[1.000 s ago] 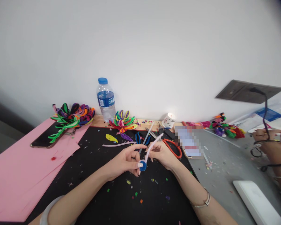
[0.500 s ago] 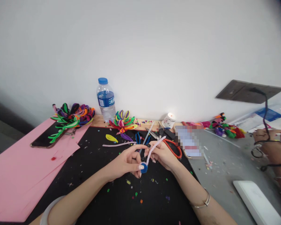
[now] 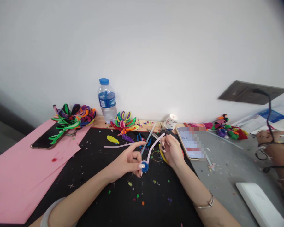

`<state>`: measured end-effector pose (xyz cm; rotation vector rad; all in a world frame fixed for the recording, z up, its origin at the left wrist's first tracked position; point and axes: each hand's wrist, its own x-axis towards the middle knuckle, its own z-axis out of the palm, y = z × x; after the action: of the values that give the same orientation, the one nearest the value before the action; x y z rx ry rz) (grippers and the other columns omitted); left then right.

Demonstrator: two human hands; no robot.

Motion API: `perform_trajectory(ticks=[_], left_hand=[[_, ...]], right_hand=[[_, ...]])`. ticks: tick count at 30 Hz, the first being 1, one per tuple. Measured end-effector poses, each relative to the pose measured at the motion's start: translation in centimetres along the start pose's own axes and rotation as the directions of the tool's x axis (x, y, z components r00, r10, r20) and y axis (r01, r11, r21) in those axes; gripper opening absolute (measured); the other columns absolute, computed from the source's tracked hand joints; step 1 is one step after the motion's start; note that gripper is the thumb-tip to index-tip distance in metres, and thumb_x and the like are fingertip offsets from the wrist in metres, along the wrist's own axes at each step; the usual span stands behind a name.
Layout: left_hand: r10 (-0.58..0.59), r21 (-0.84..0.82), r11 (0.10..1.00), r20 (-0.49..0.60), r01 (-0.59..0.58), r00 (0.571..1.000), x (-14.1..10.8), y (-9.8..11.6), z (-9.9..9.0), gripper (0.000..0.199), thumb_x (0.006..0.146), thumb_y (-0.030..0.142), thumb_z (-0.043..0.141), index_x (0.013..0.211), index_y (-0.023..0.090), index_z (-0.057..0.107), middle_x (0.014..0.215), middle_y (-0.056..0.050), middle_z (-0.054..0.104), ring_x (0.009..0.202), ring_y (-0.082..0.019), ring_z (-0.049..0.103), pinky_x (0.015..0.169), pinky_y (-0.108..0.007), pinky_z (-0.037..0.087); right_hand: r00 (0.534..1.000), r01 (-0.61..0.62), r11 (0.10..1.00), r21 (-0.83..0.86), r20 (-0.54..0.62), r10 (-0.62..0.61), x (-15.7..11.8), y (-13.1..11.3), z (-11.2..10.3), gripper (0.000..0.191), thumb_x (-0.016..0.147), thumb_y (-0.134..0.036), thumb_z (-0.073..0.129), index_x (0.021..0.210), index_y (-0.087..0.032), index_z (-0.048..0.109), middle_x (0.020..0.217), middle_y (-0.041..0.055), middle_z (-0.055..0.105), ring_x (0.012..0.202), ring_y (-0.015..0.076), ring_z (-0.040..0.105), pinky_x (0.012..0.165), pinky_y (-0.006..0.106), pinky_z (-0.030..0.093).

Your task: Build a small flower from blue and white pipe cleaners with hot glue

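Note:
Between thumb and fingers, my left hand (image 3: 130, 160) pinches a small blue coil (image 3: 144, 166) with a pale pink rim. From the coil a pale pink fuzzy stem (image 3: 152, 148) curves up and right. My right hand (image 3: 172, 148) grips the far end of that stem in its fingertips. Behind the hands lie a yellow loop (image 3: 113, 139), a purple loop (image 3: 127, 138), blue loops (image 3: 139, 138) and another pink stem (image 3: 115, 146). A pale strip (image 3: 148, 138) stands out near the scissors (image 3: 155, 136).
A water bottle (image 3: 107, 102), paper cup (image 3: 170, 121) and colourful fuzzy bundles (image 3: 73, 118) stand along the wall. Phones lie left (image 3: 44, 137) and right (image 3: 191, 143). Another person's hand (image 3: 269, 138) is at the far right, near a white case (image 3: 260, 201). Scraps dot the black mat (image 3: 123, 208).
My right hand has moved right and slightly up, drawing the pink stem's end away from the coil. My left hand has barely moved. A yellow loop now shows beside my right hand.

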<state>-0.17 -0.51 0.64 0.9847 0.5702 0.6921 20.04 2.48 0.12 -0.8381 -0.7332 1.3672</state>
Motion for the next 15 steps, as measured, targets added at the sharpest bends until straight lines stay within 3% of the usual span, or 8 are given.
perform_trajectory(ticks=[4, 8, 10, 12, 15], left_hand=[[0.003, -0.035, 0.999, -0.051, -0.005, 0.999, 0.0, 0.3, 0.0, 0.068, 0.069, 0.017, 0.069, 0.126, 0.032, 0.035, 0.071, 0.006, 0.048, 0.054, -0.009, 0.058, 0.053, -0.023, 0.050], [0.039, -0.075, 0.996, -0.120, -0.049, 0.992, 0.0, 0.5, -0.1, 0.068, 0.069, 0.018, 0.068, 0.126, 0.033, 0.035, 0.071, 0.006, 0.047, 0.055, -0.008, 0.057, 0.055, -0.023, 0.049], [0.037, -0.083, 0.995, -0.134, -0.049, 0.990, 0.1, 0.7, -0.2, 0.069, 0.069, 0.018, 0.069, 0.127, 0.033, 0.034, 0.072, 0.006, 0.047, 0.057, -0.009, 0.057, 0.056, -0.023, 0.049], [0.026, -0.085, 0.996, -0.136, -0.037, 0.990, 0.1, 0.8, -0.1, 0.070, 0.069, 0.018, 0.069, 0.127, 0.032, 0.033, 0.072, 0.006, 0.048, 0.057, -0.009, 0.056, 0.057, -0.024, 0.049], [0.033, -0.088, 0.995, -0.148, -0.046, 0.988, 0.1, 0.8, -0.1, 0.068, 0.069, 0.018, 0.068, 0.127, 0.031, 0.034, 0.072, 0.005, 0.048, 0.057, -0.009, 0.056, 0.056, -0.024, 0.048]], right_hand=[[0.982, 0.102, 0.995, 0.019, -0.164, -0.097, 0.5, -0.6, -0.7, 0.034, 0.076, -0.029, 0.060, 0.051, -0.018, 0.040, 0.048, -0.0049, 0.044, 0.039, 0.0058, 0.036, 0.033, 0.018, 0.028], [0.962, 0.142, 0.987, 0.079, -0.247, -0.118, 1.1, -1.2, -1.4, 0.025, 0.070, -0.025, 0.064, 0.057, -0.019, 0.044, 0.060, -0.0034, 0.053, 0.055, 0.0086, 0.052, 0.050, 0.020, 0.045], [0.972, 0.102, 0.989, 0.106, -0.224, -0.076, 1.2, -1.4, -1.6, 0.026, 0.069, -0.027, 0.064, 0.058, -0.020, 0.042, 0.067, -0.0017, 0.057, 0.068, 0.0120, 0.058, 0.065, 0.026, 0.051], [0.989, 0.007, 0.985, 0.175, -0.148, 0.019, 1.3, -1.7, -1.6, 0.029, 0.071, -0.029, 0.063, 0.057, -0.020, 0.038, 0.064, -0.0025, 0.055, 0.066, 0.0118, 0.058, 0.071, 0.030, 0.052], [0.983, -0.184, 0.948, 0.259, 0.065, 0.173, 1.1, -1.9, -1.3, 0.031, 0.075, -0.026, 0.060, 0.058, -0.020, 0.035, 0.053, -0.0070, 0.044, 0.044, 0.0047, 0.044, 0.050, 0.018, 0.049]])
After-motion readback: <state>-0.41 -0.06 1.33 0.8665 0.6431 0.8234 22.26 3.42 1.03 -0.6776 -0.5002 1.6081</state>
